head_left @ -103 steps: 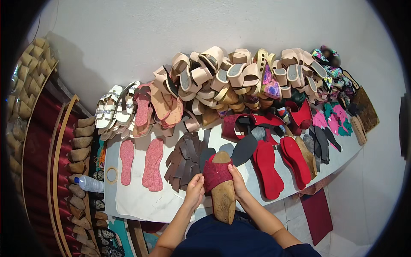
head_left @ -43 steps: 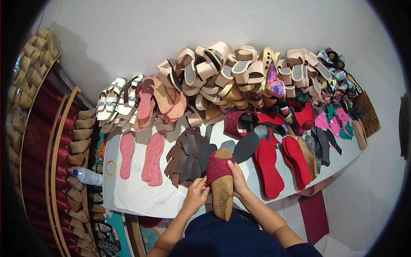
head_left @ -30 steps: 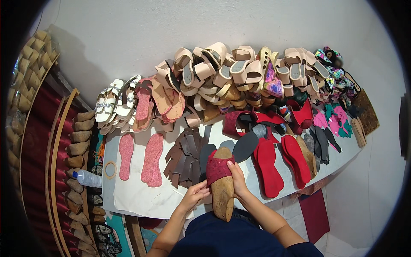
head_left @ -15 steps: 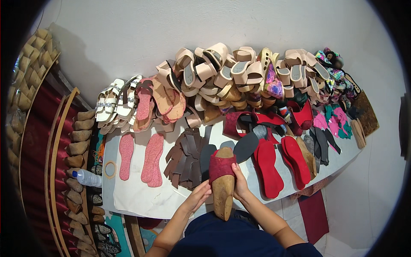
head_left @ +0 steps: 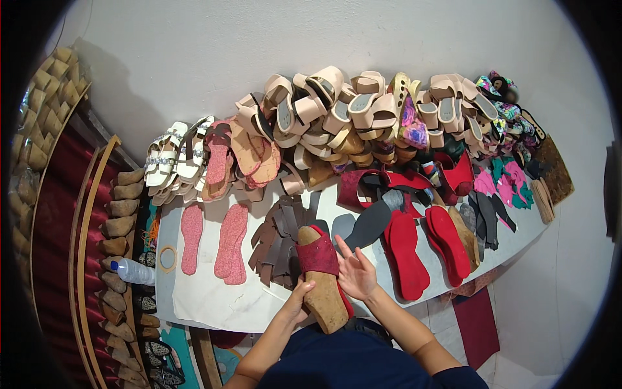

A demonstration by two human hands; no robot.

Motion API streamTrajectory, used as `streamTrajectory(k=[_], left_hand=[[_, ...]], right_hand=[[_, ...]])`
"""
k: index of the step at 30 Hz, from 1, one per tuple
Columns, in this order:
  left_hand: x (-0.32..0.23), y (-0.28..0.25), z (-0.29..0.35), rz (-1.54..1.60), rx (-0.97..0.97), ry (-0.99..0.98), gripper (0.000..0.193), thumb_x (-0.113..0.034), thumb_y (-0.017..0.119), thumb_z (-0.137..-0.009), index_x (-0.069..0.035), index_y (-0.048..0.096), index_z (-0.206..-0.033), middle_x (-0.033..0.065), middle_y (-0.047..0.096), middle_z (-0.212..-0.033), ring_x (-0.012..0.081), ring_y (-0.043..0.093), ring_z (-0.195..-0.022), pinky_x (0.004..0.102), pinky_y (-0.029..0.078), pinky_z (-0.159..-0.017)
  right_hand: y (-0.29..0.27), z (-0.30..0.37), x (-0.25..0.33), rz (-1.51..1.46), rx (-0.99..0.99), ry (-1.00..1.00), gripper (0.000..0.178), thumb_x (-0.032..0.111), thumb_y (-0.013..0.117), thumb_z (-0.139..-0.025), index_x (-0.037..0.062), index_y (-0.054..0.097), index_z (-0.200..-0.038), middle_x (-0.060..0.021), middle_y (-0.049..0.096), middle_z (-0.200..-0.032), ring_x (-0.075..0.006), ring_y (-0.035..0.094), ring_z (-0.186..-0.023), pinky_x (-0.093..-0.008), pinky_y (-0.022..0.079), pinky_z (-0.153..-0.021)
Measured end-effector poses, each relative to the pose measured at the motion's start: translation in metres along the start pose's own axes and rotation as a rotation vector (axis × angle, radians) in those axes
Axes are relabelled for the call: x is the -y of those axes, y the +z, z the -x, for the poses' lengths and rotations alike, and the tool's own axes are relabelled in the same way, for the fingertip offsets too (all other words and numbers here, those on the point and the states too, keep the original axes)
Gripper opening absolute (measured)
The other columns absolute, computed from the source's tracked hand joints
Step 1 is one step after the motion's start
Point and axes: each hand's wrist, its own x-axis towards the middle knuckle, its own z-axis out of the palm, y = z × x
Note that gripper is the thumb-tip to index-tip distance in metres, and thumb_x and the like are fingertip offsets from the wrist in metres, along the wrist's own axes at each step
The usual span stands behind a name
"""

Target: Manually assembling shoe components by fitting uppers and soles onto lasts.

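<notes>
A pale wall (head_left: 194, 58) rises behind a long, light-topped bench (head_left: 502, 247). Dark red cloth (head_left: 58, 214) hangs at the far left, with a row of wooden shoe forms (head_left: 119, 227) beside it. A heap of mostly beige sandals (head_left: 372, 107) lines the bench's back. In front lie a white sheet (head_left: 214, 305), dark brown strips (head_left: 278, 243), stacked red soles (head_left: 403, 249) and pink speckled insoles (head_left: 191, 240). Above the bench's near edge, a single wooden form (head_left: 327, 308) wearing a maroon band (head_left: 317, 256) is held in the person's left grip (head_left: 298, 303), thumb on top; the right grip (head_left: 357, 275) is spread wide just beside it, palm showing. A tan ring (head_left: 161, 259) lies near the bench's left edge.
</notes>
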Motion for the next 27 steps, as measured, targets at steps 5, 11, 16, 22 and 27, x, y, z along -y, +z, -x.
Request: streamTrajectory(k=[5, 11, 16, 22, 27], left_hand=[[0.008, -0.016, -0.007, 0.049, 0.079, 0.000, 0.070, -0.033, 0.058, -0.073, -0.010, 0.022, -0.128, 0.0112, 0.038, -0.119, 0.0234, 0.041, -0.111, 0.0378, 0.036, -0.092], [-0.009, -0.031, -0.007, -0.151, 0.036, -0.111, 0.064, -0.033, 0.055, -0.076, -0.008, 0.026, -0.128, 0.0098, 0.039, -0.121, 0.0202, 0.041, -0.111, 0.0321, 0.035, -0.092], [-0.040, -0.014, -0.001, -0.512, 0.044, 0.026, 0.064, -0.029, 0.050, -0.082, -0.007, 0.019, -0.133, 0.0088, 0.046, -0.115, 0.0150, 0.046, -0.102, 0.0289, 0.036, -0.087], [-0.042, 0.005, -0.007, -0.390, 0.086, 0.082, 0.060, -0.028, 0.055, -0.082, -0.005, 0.025, -0.129, 0.0093, 0.046, -0.115, 0.0150, 0.047, -0.101, 0.0287, 0.037, -0.086], [-0.030, -0.006, -0.027, -0.368, 0.186, 0.299, 0.072, -0.050, 0.058, -0.074, -0.004, 0.032, -0.125, 0.0087, 0.044, -0.118, 0.0165, 0.044, -0.108, 0.0290, 0.035, -0.092]], right_hand=[[-0.009, 0.012, -0.021, 0.915, -0.116, -0.069, 0.082, 0.043, 0.050, -0.082, 0.0102, -0.004, -0.135, -0.0136, 0.013, -0.138, -0.0238, 0.019, -0.126, -0.0354, 0.016, -0.103], [-0.007, 0.021, -0.024, 0.819, -0.014, 0.112, 0.101, 0.022, 0.070, -0.070, 0.0079, -0.006, -0.134, -0.0133, 0.019, -0.132, -0.0225, 0.020, -0.124, -0.0344, 0.021, -0.101], [-0.004, 0.021, -0.035, 0.832, -0.117, -0.043, 0.098, 0.020, 0.071, -0.068, 0.0055, 0.000, -0.134, -0.0151, 0.022, -0.131, -0.0234, 0.021, -0.124, -0.0353, 0.021, -0.101], [-0.004, 0.024, -0.039, 1.315, -0.232, -0.172, 0.101, 0.028, 0.068, -0.070, 0.0029, -0.006, -0.133, -0.0247, 0.022, -0.128, -0.0346, 0.024, -0.121, -0.0392, 0.022, -0.099], [0.030, 0.037, -0.025, 1.556, -0.194, -0.096, 0.091, 0.033, 0.055, -0.080, -0.0006, -0.013, -0.131, -0.0316, 0.017, -0.128, -0.0384, 0.023, -0.121, -0.0393, 0.019, -0.100]])
